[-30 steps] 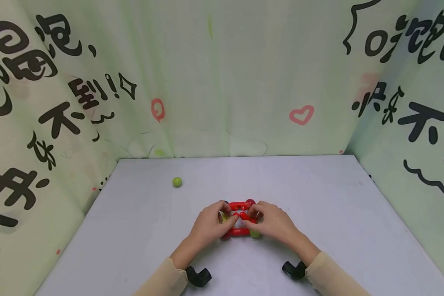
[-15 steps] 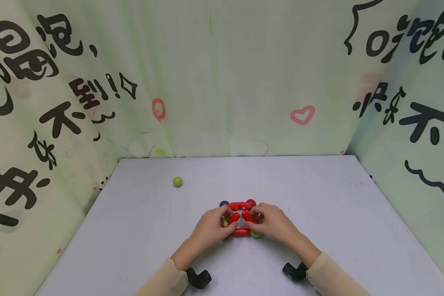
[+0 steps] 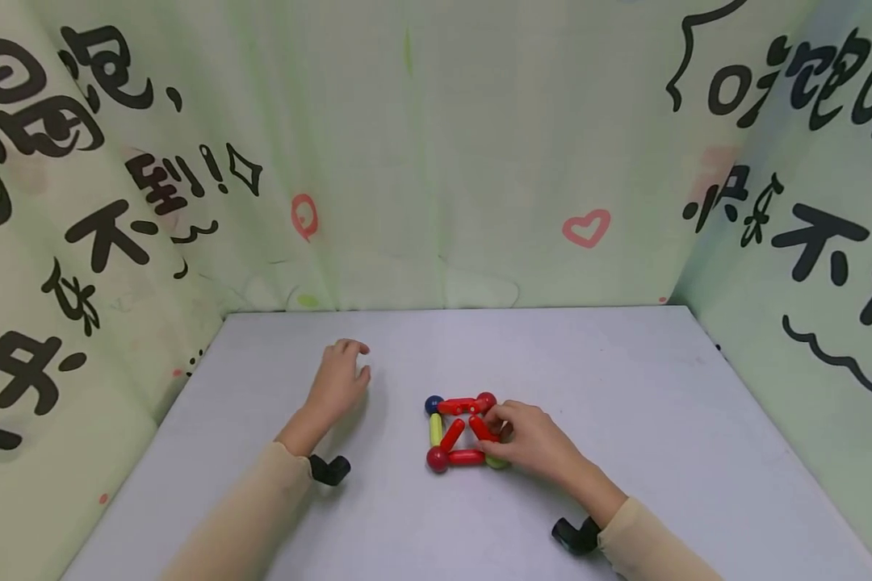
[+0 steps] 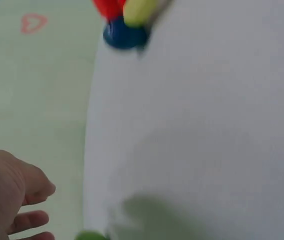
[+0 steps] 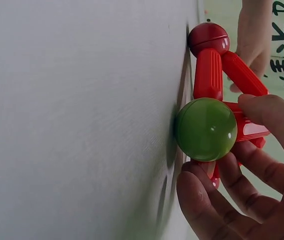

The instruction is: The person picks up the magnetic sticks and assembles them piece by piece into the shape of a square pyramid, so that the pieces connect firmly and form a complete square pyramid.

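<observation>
A four-sided frame of rods and balls lies on the white table. It has a blue ball [image 3: 433, 404], a yellow rod [image 3: 436, 430], a dark red ball [image 3: 438, 459] at the near left and a green ball [image 5: 206, 129] at the near right. One slanted red rod [image 3: 452, 435] rises from the near-left ball. My right hand [image 3: 534, 436] pinches the other slanted red rod [image 5: 252, 129] by the green ball. My left hand [image 3: 336, 383], fingers loosely bent, hovers at the far left. Beneath it a loose green ball [image 4: 91, 235] shows at the left wrist view's lower edge; the hand hides it from the head view.
The white table [image 3: 589, 363] is bordered by pale green curtains [image 3: 480, 161] with black lettering at the back and sides. A black wrist camera [image 3: 576, 536] sits on the right wrist, another black camera [image 3: 330, 470] on the left.
My left hand has let go of the left slanted red rod and moved far left, over the loose green ball. That rod stays leaning. My right hand keeps its hold in nearly the same place.
</observation>
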Demonstrator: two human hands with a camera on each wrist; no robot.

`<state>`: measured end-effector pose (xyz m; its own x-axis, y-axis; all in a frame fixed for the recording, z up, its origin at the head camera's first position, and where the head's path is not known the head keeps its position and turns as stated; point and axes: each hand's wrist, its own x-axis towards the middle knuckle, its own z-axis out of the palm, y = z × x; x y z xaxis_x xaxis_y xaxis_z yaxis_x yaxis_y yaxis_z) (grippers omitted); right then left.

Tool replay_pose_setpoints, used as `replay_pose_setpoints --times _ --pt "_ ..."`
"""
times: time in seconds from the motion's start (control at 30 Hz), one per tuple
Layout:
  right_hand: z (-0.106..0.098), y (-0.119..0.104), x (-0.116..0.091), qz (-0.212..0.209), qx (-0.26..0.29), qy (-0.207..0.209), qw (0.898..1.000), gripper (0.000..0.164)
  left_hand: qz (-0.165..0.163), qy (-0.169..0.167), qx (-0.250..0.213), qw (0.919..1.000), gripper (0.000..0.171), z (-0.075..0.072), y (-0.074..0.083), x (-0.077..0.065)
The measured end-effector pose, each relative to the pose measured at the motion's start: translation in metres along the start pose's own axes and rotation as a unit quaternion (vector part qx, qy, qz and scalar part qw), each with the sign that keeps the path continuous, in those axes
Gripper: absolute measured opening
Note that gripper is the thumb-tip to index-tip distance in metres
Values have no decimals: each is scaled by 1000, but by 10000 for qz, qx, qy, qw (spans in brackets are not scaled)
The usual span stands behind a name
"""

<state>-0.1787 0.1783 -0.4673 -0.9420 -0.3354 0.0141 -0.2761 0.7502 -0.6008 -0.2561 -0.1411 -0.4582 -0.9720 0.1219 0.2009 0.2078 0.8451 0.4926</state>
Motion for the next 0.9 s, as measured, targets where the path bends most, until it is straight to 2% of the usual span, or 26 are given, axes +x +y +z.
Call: replay_pose_setpoints --times 0.1,0.2,0.3,0.37,0.57,0.67,0.8,0.9 --pt "0 -1 0 69 95 -31 9999 22 -93 -53 429 9990 30 -7 -20 12" --pt "1 -1 1 161 136 -75 9997 22 -259 -222 562 9978 31 -8 -32 18" --pt "2 -1 0 238 142 -90 9996 23 -397 -415 410 9975 32 -3 -34 18" --pt "2 -1 -1 260 136 -81 9995 23 -377 -480 299 9977 32 4 -32 16" --pt "2 0 -2 251 117 -59 9996 23 -137 -484 5 9987 33 26 -14 4" --pt "3 0 -2 234 119 -43 9996 23 56 -491 -204 9986 35 33 0 0" --pt "3 0 -2 169 141 -44 9997 23 171 -596 -727 9954 36 35 25 -6" --pt "3 0 -2 84 141 -43 9999 22 326 -711 -1177 9900 36 31 48 -12"
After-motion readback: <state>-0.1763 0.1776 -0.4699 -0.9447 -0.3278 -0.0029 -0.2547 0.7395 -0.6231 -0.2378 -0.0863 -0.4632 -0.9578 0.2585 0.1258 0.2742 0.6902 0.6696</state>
